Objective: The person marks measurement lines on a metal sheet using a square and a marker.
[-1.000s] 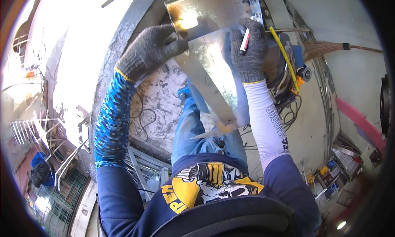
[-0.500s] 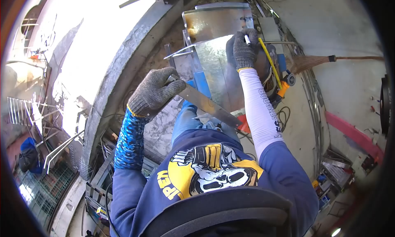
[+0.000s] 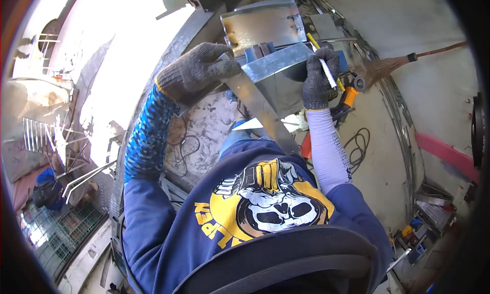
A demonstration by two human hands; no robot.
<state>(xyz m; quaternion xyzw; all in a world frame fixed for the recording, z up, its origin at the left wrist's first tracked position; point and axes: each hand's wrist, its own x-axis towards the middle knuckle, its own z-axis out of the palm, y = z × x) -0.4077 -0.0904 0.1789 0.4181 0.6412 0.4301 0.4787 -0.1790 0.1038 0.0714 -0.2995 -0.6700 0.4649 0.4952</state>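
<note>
Left hand (image 3: 196,69), upper centre: fingers are clamping metal strip (image 3: 261,112) | right hand (image 3: 317,79): fingers are pinching white marker (image 3: 326,73) beside folded sheet (image 3: 275,69)

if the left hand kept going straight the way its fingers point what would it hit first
Probably the bent metal sheet. The left hand, gripping a flat metal strip, points across toward it, and the sheet's edge lies just past the fingers. Depth is unclear, so it might pass above.
</note>
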